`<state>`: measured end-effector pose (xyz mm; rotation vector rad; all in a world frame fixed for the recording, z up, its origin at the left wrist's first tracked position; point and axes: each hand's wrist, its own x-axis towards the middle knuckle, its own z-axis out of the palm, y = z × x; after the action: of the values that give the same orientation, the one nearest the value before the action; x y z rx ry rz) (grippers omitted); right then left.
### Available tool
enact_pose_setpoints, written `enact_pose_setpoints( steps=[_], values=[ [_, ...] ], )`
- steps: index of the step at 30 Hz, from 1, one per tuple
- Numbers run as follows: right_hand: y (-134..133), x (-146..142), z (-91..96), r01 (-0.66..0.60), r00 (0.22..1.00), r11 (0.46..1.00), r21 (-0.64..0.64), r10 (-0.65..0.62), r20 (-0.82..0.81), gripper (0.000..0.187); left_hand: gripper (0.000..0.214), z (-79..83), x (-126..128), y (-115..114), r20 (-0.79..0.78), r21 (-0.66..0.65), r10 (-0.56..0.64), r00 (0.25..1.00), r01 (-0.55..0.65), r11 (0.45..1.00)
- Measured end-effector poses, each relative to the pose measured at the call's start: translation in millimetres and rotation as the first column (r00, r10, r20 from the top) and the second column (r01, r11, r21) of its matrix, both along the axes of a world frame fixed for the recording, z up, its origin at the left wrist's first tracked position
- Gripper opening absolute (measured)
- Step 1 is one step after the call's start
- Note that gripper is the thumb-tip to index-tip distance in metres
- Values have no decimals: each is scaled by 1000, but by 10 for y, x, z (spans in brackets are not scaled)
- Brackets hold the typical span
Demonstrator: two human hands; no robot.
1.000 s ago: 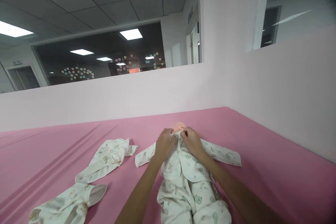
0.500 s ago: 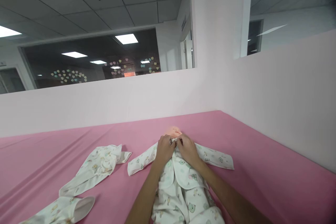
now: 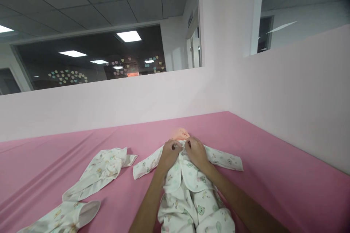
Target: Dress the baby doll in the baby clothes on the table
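A baby doll (image 3: pixel 180 133) lies on its back, dressed in a white printed baby jacket (image 3: pixel 195 180) and matching pants (image 3: pixel 182 207). Both sleeves stretch out to the sides. The jacket's front edges hang apart below the chest. At the neckline, my left hand (image 3: pixel 170 154) is closed with thumb and fingers pinched on the jacket's collar edge. My right hand (image 3: pixel 195 151) is closed too, bent over the opposite collar edge just beside it. The fingertips of both hands are partly hidden, and so is any fastener there.
A pink sheet (image 3: pixel 259 189) covers the surface. To the left lies a crumpled printed baby garment (image 3: pixel 101 171), with another printed cloth piece (image 3: pixel 62 218) nearer me. White walls (image 3: pixel 153 98) with windows stand behind and to the right.
My hands have drawn slightly apart at the neckline, and a little more of the collar shows between them. The view has shifted slightly.
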<state>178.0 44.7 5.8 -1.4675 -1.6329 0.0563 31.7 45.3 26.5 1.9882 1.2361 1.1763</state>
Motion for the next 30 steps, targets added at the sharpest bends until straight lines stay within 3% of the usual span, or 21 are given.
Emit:
enact_pose_setpoints(
  steps=[3,7,11,14,21,30],
  values=[
    [-131,-62,75,17,1000,999,43,-18,26,14,24,-20,-51,25,131,-104,37,991,-23,994],
    [-305,-194,156,-61,989,998,25,57,133,16,28,-41,-101,64,218,-120,29,975,-3,993],
    [-353,-268,178,-14,970,1000,-19,18,241,12,29,-54,-113,72,241,-139,28,970,6,990],
    [-328,-260,182,27,966,998,-50,-13,260,6,25,-42,-107,45,182,-97,7,983,11,995],
    [-270,-159,209,72,961,986,-153,-27,276,19,17,42,-92,-100,-78,31,-22,997,24,999],
    [-252,-136,172,50,951,996,-73,-25,309,18,19,12,-110,-105,-149,97,-50,988,65,993]
  ],
)
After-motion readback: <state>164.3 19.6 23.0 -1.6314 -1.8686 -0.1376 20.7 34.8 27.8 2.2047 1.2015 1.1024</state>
